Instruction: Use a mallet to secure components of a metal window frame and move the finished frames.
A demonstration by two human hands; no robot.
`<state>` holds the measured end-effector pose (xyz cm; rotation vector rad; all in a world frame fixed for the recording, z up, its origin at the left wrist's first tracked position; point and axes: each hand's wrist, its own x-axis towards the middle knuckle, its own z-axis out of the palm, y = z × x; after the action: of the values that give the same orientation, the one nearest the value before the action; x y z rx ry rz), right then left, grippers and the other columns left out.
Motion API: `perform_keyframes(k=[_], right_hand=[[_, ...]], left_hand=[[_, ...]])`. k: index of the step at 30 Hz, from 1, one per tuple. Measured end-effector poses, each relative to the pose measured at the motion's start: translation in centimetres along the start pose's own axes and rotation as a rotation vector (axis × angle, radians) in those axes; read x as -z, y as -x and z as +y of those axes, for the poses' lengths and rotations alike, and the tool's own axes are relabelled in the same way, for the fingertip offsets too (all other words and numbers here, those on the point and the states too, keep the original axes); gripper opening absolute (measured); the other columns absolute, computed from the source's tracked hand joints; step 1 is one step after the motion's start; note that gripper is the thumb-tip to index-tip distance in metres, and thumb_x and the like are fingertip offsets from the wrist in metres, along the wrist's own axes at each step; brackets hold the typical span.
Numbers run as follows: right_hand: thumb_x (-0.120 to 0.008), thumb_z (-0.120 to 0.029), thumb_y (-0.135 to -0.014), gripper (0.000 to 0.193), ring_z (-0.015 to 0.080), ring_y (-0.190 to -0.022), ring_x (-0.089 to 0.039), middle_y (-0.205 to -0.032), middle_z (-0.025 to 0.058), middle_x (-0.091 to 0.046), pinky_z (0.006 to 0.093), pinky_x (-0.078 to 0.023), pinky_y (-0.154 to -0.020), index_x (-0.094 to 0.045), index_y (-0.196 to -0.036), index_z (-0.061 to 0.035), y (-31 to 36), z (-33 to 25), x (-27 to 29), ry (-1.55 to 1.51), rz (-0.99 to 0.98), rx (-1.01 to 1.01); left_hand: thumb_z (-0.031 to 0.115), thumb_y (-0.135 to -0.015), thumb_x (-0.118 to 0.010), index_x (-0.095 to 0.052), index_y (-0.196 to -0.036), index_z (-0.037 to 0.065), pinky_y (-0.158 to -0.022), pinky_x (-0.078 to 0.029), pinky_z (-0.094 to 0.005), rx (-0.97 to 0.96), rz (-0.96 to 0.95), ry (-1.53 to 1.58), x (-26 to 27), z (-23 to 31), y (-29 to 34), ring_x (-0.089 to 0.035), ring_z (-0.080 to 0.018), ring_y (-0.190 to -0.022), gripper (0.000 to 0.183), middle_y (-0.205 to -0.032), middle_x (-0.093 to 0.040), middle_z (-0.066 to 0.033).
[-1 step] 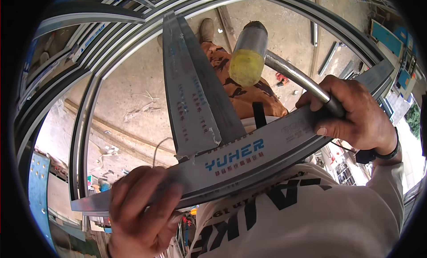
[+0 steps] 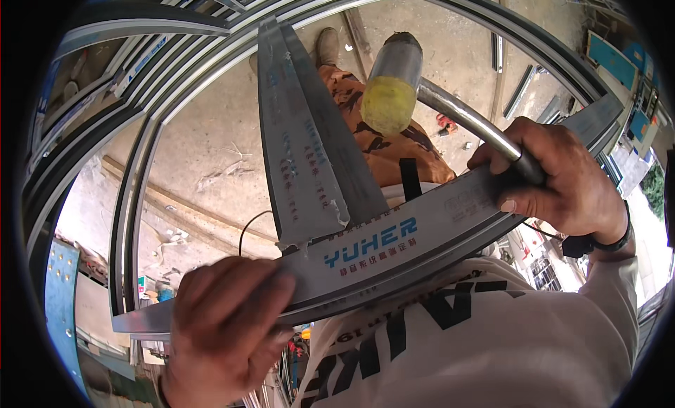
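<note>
My right hand (image 2: 555, 179) is wrapped round the metal handle of a mallet (image 2: 467, 116), its thumb resting on the near rail (image 2: 436, 222) of a metal frame. The mallet's head (image 2: 390, 102), grey at one end and translucent yellow at the other, hangs over the frame's opening. At the left part of the same rail, my left hand (image 2: 225, 324) is closed with bent fingers; its fingertips are blurred and what they hold is hidden. A thin black curved strand (image 2: 246, 229) shows just beyond it. A film-covered crossbar (image 2: 302, 141) meets the near rail.
Through the frame show the concrete floor (image 2: 211, 155), my shoe (image 2: 327, 46) and patterned orange trousers (image 2: 408, 151). More metal profiles (image 2: 140, 28) are stacked at the far left. Wooden strips (image 2: 176, 204) and loose offcuts (image 2: 520, 92) lie on the floor.
My left hand has shifted slightly up and to the right along the rail, and the thin black strand beyond it has moved a little. My right hand and the mallet are almost still.
</note>
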<state>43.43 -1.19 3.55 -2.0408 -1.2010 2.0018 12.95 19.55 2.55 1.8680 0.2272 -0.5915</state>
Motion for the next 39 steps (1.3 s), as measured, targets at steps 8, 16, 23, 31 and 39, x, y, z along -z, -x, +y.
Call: perform_keyframes(k=[8, 16, 23, 31, 39], right_hand=[[-0.075, -0.038, -0.077, 0.045, 0.0303, -0.081, -0.069, -0.098, 0.0152, -0.069, 0.0356, -0.053, -0.072, -0.054, -0.094, -0.0027, -0.2, 0.1, 0.2, -0.016, -0.033, 0.009], [-0.077, -0.04, -0.078, 0.049, 0.0272, -0.082, -0.07, -0.094, 0.0187, -0.069, 0.0345, -0.057, -0.069, -0.052, -0.096, -0.0013, -0.3, 0.6, -0.4, -0.271, 0.017, -0.016], [-0.077, -0.041, -0.078, 0.049, 0.0265, -0.079, -0.071, -0.093, 0.0186, -0.069, 0.0331, -0.057, -0.067, -0.052, -0.096, -0.0029, -0.4, 1.2, -0.6, -0.292, 0.02, 0.046], [-0.08, -0.038, -0.075, 0.049, 0.0255, -0.081, -0.071, -0.093, 0.018, -0.069, 0.0323, -0.056, -0.069, -0.052, -0.096, -0.0036, -0.2, 1.1, -0.5, -0.432, 0.057, -0.028], [-0.081, -0.04, -0.073, 0.052, 0.024, -0.079, -0.07, -0.091, 0.0169, -0.069, 0.0305, -0.055, -0.067, -0.052, -0.094, -0.0034, -0.1, 1.1, -0.2, -0.47, 0.12, -0.042]], left_hand=[[0.051, -0.087, -0.06, -0.062, -0.123, 0.012, -0.09, -0.046, -0.0453, -0.001, -0.237, 0.054, 0.9, -3.0, -3.0, -0.051, -0.039, -0.115, 0.053, -0.131, -0.048, -0.0213], [0.018, -0.068, -0.074, -0.056, -0.13, 0.007, -0.103, -0.039, -0.0466, -0.098, -0.294, 0.147, 0.4, -2.6, -6.6, -0.045, -0.0377, -0.124, 0.065, -0.136, -0.048, -0.0154], [0.026, -0.063, -0.078, -0.065, -0.109, 0.003, -0.105, -0.032, -0.0413, -0.34, -0.632, 0.297, 0.2, -4.4, -12.2, -0.051, -0.0285, -0.117, 0.052, -0.112, -0.061, -0.0096], [0.026, -0.061, -0.081, -0.065, -0.09, 0.005, -0.09, -0.037, -0.0375, -0.43, -0.793, 0.507, -1.7, -5.8, -15.3, -0.056, -0.0267, -0.09, 0.039, -0.083, -0.061, -0.0052], [0.023, -0.066, -0.081, -0.066, -0.086, 0.004, -0.089, -0.038, -0.0373, -0.15, -1.078, 0.543, -0.6, -4.8, -16.6, -0.058, -0.0268, -0.087, 0.032, -0.08, -0.062, -0.0063]])
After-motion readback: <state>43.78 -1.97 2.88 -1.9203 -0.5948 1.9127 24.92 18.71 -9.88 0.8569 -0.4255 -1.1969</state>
